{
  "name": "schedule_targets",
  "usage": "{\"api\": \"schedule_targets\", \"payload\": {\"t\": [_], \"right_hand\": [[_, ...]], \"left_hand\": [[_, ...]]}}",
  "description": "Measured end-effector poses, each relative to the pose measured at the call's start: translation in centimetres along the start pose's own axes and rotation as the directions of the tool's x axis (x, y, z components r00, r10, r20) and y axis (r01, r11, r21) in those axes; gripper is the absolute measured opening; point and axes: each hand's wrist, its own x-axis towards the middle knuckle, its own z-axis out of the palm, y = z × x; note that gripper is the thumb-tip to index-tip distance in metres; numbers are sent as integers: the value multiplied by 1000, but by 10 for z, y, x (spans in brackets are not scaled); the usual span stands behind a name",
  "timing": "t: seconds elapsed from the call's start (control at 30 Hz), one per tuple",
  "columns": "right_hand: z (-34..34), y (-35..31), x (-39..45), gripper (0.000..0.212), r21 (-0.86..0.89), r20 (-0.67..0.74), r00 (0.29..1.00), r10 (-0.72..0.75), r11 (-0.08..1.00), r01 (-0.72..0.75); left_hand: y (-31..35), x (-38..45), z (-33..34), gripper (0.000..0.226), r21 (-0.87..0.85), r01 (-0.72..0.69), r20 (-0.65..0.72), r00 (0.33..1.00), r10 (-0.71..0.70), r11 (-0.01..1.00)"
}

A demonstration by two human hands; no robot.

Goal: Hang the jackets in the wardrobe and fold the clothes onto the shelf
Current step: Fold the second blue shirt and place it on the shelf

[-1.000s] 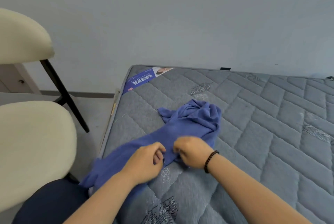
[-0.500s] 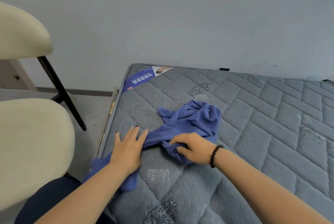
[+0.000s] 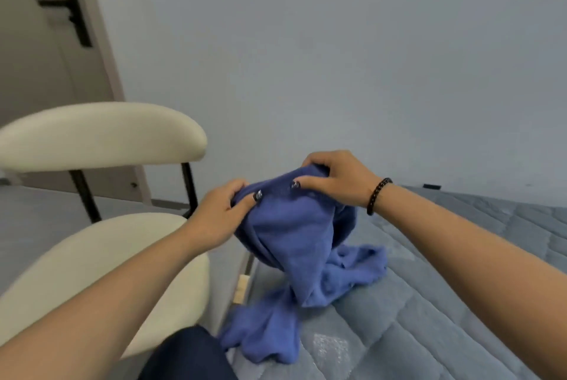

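A blue knit garment (image 3: 291, 244) hangs bunched in front of me, its upper edge raised off the grey quilted mattress (image 3: 445, 303). My left hand (image 3: 219, 214) grips that edge on the left, fingers curled into the cloth. My right hand (image 3: 334, 180), with a black bead bracelet on the wrist, grips the same edge on the right. The garment's lower part trails down onto the mattress and over its near left edge. No wardrobe or shelf is in view.
A cream padded chair (image 3: 101, 257) with black legs stands close on the left, beside the mattress edge. Behind it is a door (image 3: 40, 51) with a black handle. A plain grey wall (image 3: 337, 57) fills the background. My dark trouser leg (image 3: 187, 355) shows at the bottom.
Both hands have taken the garment's edge and lifted it up off the mattress. Before, it lay flat with my left hand pressing on it. The view has swung up and to the left.
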Motion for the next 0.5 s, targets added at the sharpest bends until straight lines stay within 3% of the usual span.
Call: {"api": "schedule_targets", "payload": {"t": [0.13, 0.27, 0.37, 0.5], "right_hand": [[-4, -67, 49, 30, 45, -57, 993, -104, 993, 107], [4, -145, 87, 10, 27, -50, 961, -272, 962, 273], [11, -205, 111, 24, 22, -59, 929, -365, 930, 367], [21, -287, 136, 13, 30, -138, 868, -477, 874, 485]], "left_hand": [[18, -3, -97, 17, 134, -5, -184, 982, 30, 991], [30, -24, -195, 11, 291, 39, -339, 938, 65, 956], [36, -52, -264, 11, 353, 109, -469, 880, 76, 929], [55, -94, -341, 10, 384, 195, -640, 761, 107, 903]]}}
